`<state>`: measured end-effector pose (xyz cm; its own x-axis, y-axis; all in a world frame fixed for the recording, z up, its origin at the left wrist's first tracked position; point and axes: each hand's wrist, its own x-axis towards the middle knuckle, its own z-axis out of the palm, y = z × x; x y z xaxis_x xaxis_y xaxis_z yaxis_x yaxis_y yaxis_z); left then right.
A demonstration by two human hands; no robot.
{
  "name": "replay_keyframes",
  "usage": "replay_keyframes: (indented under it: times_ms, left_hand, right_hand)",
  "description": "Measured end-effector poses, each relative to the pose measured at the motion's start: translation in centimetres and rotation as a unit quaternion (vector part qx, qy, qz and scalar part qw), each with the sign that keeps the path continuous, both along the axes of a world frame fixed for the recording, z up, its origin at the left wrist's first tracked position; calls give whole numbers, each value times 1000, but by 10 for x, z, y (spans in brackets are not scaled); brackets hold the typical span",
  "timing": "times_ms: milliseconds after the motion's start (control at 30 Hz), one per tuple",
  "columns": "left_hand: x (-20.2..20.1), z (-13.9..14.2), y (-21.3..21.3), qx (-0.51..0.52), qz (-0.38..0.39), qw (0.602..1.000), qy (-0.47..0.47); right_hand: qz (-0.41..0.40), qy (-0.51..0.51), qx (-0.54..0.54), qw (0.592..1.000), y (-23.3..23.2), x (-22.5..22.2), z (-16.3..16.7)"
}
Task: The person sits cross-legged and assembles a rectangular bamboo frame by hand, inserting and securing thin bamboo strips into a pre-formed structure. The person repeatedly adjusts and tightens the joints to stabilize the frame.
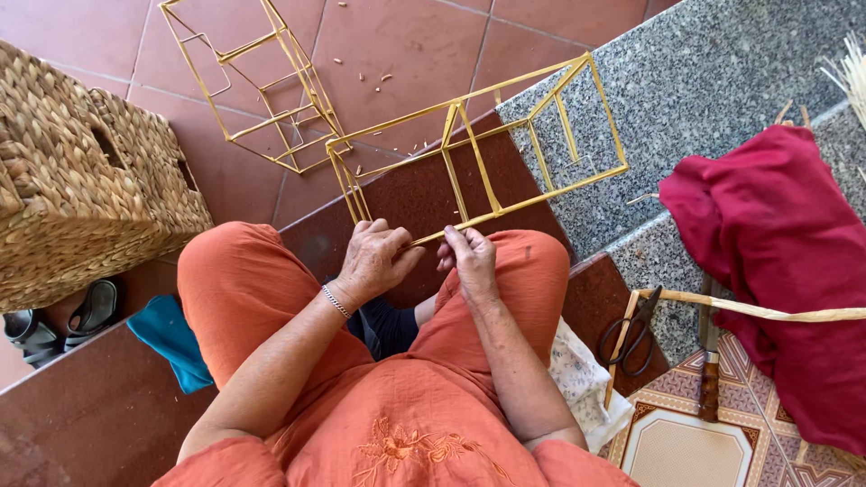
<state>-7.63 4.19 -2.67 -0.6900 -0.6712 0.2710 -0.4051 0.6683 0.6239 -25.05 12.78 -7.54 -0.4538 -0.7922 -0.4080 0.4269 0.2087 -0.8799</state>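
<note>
Seated on the step, the person pinches the near rail of a yellow bamboo-strip frame (478, 149) over her knees, left hand (374, 260) and right hand (469, 257) both grasping it. Seemingly joining; steadiness matters next.

Smooth yellow strip frame (478, 153), rough woven basket (81, 171), speckled granite step (704, 81)
</note>
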Motion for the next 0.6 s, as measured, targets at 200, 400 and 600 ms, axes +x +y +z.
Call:
replay_keyframes:
  times_ms: [200, 400, 600]
  left_hand:
    - [0, -8, 1, 25, 8, 1000, -16]
    - [1, -10, -3, 38, 1, 999, -31]
    - [-2, -9, 1, 3, 5, 999, -32]
  right_hand:
    - [-89, -31, -44, 995, 2, -18, -3]
    - [-85, -78, -103, 988, 1, -49, 10]
    - [-6, -178, -122, 977, 0, -55, 19]
